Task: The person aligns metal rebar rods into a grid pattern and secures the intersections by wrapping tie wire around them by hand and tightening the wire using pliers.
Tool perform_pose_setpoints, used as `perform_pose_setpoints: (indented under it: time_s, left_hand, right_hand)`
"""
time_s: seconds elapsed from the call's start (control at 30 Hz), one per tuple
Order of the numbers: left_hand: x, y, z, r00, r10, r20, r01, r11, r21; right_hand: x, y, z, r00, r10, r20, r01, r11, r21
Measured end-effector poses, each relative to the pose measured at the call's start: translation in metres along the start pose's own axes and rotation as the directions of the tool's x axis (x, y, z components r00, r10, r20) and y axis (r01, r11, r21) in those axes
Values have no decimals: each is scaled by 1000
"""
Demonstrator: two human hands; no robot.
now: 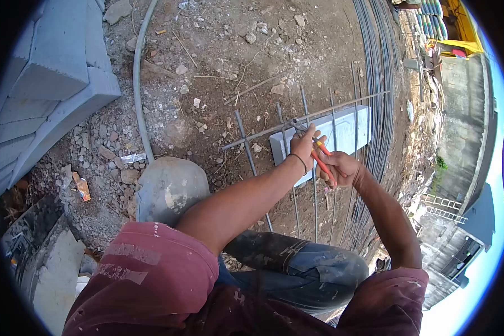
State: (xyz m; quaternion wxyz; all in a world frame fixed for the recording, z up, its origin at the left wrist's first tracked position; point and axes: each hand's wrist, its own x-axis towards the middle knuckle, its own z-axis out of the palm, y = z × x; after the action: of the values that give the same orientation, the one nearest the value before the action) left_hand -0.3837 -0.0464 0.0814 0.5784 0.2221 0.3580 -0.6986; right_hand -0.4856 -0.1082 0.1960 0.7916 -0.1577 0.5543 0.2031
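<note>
Several thin steel bars form a grid, with one long crossbar (246, 139) over the others. My left hand (303, 144) is closed at the crossbar where another bar meets it; what its fingers grip is too small to make out. Just to the right, my right hand (341, 168) is wrapped round red-handled pliers (323, 163), whose yellow part lies close to my left fingers. The plier jaws are hidden behind my left hand. Under the grid lies a pale grey block (350, 126).
Stacked grey concrete blocks (61, 84) stand at the left, beside a grey hose (138, 84). A rounded grey object (171, 187) sits near my left arm. Long steel rods (378, 61) run along the right, before a ladder (443, 210) and a wall (459, 123).
</note>
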Motion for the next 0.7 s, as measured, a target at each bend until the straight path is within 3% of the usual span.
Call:
perform_pose_setpoints:
  time_s: [0.03,0.07,0.1,0.17,0.23,0.3,0.37,0.47,0.5,0.57,0.63,0.7]
  left_hand:
    - [6,4,3,1000,10,3,-10,1000,-8]
    - [7,0,-3,1000,-16,19,16,1000,22]
    - [8,-2,-8,998,-43,40,40,997,68]
    - [-11,-2,1,995,2,103,-21,982,185]
    - [-21,-6,9,965,-56,256,-15,964,266]
    - [-37,-5,30,927,-166,337,19,917,398]
    - [-51,-2,55,902,-239,359,90,918,386]
    - [-51,1,64,769,-328,549,265,945,192]
    - [-55,5,66,760,-332,559,302,942,149]
    - [-52,6,60,808,-283,516,282,956,82]
    - [-60,11,54,913,-205,353,222,975,-9]
    - [-94,21,67,941,-77,329,-27,954,300]
  right_hand:
    - [4,15,-3,999,-49,-22,47,996,-77]
    - [6,25,8,980,-104,-169,97,994,-51]
    - [4,36,16,980,-102,-169,97,995,-38]
    - [1,49,25,895,-263,-361,217,962,-163]
    - [-6,65,16,902,-313,-297,290,950,-120]
    - [-15,78,19,801,-512,-311,526,849,-42]
    - [-23,85,24,770,-570,-285,607,793,56]
    - [-24,87,23,611,-727,-314,768,640,14]
    - [-29,85,15,613,-723,-320,773,633,50]
    - [-49,62,7,782,-623,-35,615,779,-124]
    - [-68,53,17,825,-565,-4,559,818,-131]
    - [-99,54,31,867,-467,176,492,859,-144]
